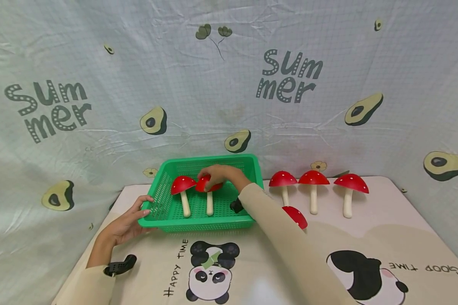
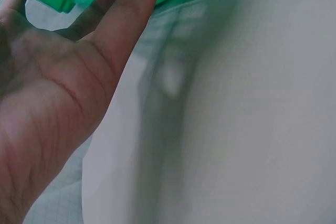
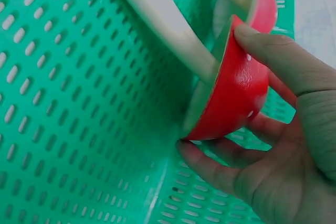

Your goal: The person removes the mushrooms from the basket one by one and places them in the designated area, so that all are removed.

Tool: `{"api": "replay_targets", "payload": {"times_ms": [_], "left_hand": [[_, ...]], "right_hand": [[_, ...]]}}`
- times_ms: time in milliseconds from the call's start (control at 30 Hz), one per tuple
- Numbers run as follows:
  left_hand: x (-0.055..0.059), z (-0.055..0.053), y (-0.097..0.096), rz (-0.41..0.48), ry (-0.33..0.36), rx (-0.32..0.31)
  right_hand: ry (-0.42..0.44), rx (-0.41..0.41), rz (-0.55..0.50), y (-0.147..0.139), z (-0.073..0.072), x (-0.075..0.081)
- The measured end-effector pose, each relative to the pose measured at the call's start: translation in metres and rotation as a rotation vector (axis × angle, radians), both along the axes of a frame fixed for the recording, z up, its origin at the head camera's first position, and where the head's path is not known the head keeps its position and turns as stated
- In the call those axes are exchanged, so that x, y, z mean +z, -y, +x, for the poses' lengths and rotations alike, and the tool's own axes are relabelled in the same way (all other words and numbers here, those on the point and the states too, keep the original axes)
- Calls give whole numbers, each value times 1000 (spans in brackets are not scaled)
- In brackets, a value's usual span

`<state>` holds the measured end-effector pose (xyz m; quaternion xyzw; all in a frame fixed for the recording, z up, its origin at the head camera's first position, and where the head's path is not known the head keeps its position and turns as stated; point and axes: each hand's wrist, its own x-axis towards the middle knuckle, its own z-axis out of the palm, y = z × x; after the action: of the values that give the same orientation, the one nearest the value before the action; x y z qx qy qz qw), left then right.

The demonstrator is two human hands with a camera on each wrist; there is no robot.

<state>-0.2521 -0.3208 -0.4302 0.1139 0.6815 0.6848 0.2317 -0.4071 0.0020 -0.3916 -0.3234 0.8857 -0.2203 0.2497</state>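
Observation:
A toy mushroom (image 1: 210, 204) with a red, white-dotted cap and cream stem lies inside the green plastic basket (image 1: 206, 223). My right hand (image 1: 218, 174) grips its cap from above, thumb on one side and fingers at the other edge, as the right wrist view shows with the red cap (image 3: 233, 90). Beside it in the basket lies a second mushroom (image 1: 184, 190), untouched. My left hand (image 1: 127, 222) holds the basket's left front corner; in the left wrist view the fingers (image 2: 128, 17) reach the green wall and the palm faces the camera.
Right of the basket, several more red mushrooms lie on the table, such as one at the far right (image 1: 349, 190); one cap (image 1: 295, 217) is partly hidden by my right sleeve (image 1: 278, 228). A printed cloth (image 1: 198, 84) hangs behind. Panda prints (image 1: 210, 275) mark the tablecloth.

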Motion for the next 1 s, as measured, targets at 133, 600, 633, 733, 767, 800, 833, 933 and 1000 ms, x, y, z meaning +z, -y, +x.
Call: {"api": "replay_targets", "payload": {"times_ms": [133,600,633,733,767,800,833,933,1000], "left_hand": [[0,-1,-2,0,1,-3],[-4,-4,1,4,-21,-40],[-5,-4,0,2,-20,-38],[-6,-3,0,-10,-23,-29],[-6,-2,1,-14,-25,-28],[-5,-1,2,-17,-31,-27],[-5,-1,2,-18,-36,-30],[-6,-1,1,-11,-51,-46],[-6,-3,-2,-11,-56,-59]], "right_hand": [[75,-17,-20,-2,-2,-3],[19,-20,-33,-5,0,-6],[29,-32,-45,-7,1,-5],[64,-44,-91,-14,4,0],[71,-36,-105,-16,5,3],[78,-28,-120,-17,6,7],[78,-21,-130,-20,8,11],[79,-23,-167,-29,11,22],[81,-44,-185,-37,14,28]]}}
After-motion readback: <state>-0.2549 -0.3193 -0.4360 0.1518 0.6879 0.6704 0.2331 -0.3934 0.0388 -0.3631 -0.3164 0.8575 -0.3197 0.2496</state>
